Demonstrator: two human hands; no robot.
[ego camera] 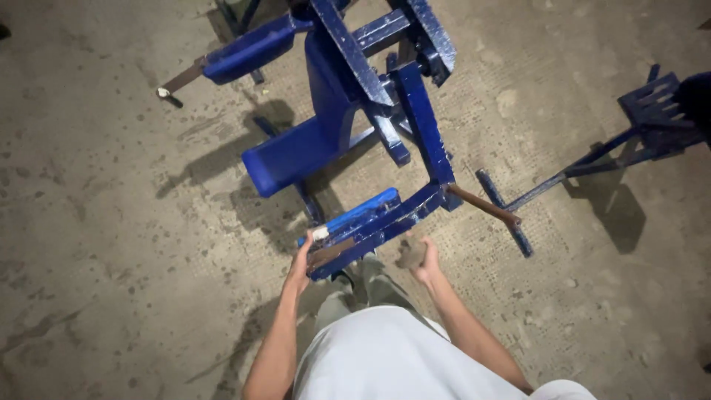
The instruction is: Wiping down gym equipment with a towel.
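- Looking straight down at a blue metal frame point(370, 111) standing on a stained concrete floor point(104, 237), right in front of the body
- left hand point(302, 265) up against the near end of the frame's lower blue bar point(363, 222), fingers curled on its edge, so that grip looks clamped on the bar
- right hand point(421, 255) just beside the same bar, fingers wrapped round a small brownish lump point(409, 254), can't tell what it is
- rusty brown rod point(485, 206) poking out of the frame to the right
- second blue stand point(637, 141) well apart, far right
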